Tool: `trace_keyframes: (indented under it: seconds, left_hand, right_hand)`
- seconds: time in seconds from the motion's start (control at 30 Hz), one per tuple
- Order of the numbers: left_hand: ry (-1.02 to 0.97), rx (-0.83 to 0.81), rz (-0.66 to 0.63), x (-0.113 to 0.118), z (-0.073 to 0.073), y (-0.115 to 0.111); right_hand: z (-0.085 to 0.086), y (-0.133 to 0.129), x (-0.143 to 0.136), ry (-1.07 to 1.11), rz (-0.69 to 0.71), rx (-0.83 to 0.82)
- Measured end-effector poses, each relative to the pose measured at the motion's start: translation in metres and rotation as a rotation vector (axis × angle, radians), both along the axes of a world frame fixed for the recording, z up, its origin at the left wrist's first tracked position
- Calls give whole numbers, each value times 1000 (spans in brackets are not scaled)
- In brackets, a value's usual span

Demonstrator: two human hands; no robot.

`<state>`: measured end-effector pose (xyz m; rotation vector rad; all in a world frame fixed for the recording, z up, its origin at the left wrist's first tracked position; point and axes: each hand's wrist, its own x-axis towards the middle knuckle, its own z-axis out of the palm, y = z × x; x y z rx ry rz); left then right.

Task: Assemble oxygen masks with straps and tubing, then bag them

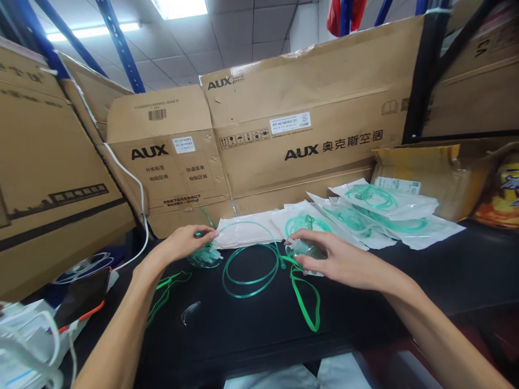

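Beside the coiled tube (245, 296), the right hand (330, 255) curls around a mask (305, 249).

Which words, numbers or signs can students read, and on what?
"AUX": narrow brown cardboard panel; wide brown cardboard panel, twice.
"奥克斯空调": wide panel.
"分拣标签 粘贴区域": narrow panel.
"快递面单 粘贴区域": narrow panel.
"300kgf": narrow panel.
"25": white paper label.
"V3": rightmost brown cardboard box.
Arrows, glass, umbrella signs: wide panel.
Too blurred: left brown carton; too small: other print.

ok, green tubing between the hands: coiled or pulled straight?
Coiled, loosely: the green tubing lies in overlapping loops on the black table, between the left hand and right hand.
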<state>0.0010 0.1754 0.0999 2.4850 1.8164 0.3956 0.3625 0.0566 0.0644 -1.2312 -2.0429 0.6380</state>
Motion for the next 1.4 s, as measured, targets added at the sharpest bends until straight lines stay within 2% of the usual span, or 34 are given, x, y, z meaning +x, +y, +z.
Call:
trace_keyframes:
  seconds: [0.13,0.27,0.33,0.4,0.47,0.53,0.63,0.7,0.77,0.87,0.93,1.0,1.1,1.17,1.27,1.33,1.4]
  left_hand:
    - [-10,112,-39,0,1,-5]
    - [-96,414,75,16,8,-11]
    - [-177,581,103,31,12,-21]
    - [-308,728,71,49,13,-39]
    - [-457,774,41,64,9,-60]
    - [-589,694,84,75,-1,-82]
    - [-811,371,108,76,-26,-107]
    - [-939,143,77,68,-45,-115]
    - [-1003,-11,64,56,-60,-115]
    - [-931,-81,119,41,-73,-108]
    - [-749,-58,166,36,-75,-103]
    - [-489,15,194,35,-75,-100]
    - [-176,234,196,43,-73,-103]
    - [-121,306,108,55,-73,-109]
    - [-111,191,-129,82,-76,-116]
    - [-66,133,-221,103,-80,-119]
    - [-11,134,-249,121,-85,-120]
  right_hand:
    - [1,-1,-1,2,13,7]
    - [0,-1,0,19,36,24]
    - [0,0,2,18,24,33]
    - [0,1,5,11,7,44]
    - [1,1,9,5,-10,56]
    - [3,1,13,2,-30,56]
    - [6,-1,18,39,-31,20]
    - [7,-2,18,64,-19,4]
    - [7,-3,16,57,-19,0]
    - [5,-1,11,33,-14,5]
    - [4,0,8,25,-23,13]
    - [4,1,8,33,-67,42]
    - [10,-3,15,116,-97,58]
    - [17,-9,23,248,-40,31]
    - [24,-17,35,464,29,6]
    - [26,-20,41,530,4,14]
    - [27,-21,44,506,-53,34]
